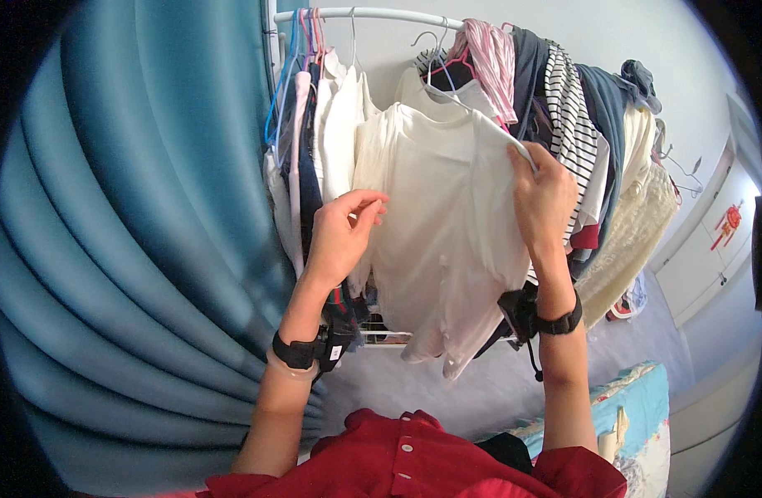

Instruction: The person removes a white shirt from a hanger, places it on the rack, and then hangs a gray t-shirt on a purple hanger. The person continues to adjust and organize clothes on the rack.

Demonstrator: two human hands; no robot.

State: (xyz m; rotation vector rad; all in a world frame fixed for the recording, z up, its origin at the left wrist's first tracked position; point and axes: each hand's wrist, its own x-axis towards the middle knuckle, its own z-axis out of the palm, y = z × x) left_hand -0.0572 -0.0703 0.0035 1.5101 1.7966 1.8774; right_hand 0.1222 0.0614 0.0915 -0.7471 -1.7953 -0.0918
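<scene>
In front of me hangs a white long-sleeved top (431,211) made of thin cloth, with a pale wire hanger (449,94) showing at its neckline. My right hand (546,193) pinches the shoulder of the top near the hanger's right end, between thumb and fingers. Beside the other sleeve, my left hand (347,233) is loosely curled with its fingertips together, and no cloth shows between them. The hanger's hook rises towards the white rail (381,14) of a clothes rack.
Several light garments (340,131) hang at the rack's left, next to a blue curtain (150,187). On the right are a striped top (568,112), dark clothes (605,118) and a cream lace garment (636,230). A low rack bar (387,336) runs below. Bedding (642,398) lies at lower right.
</scene>
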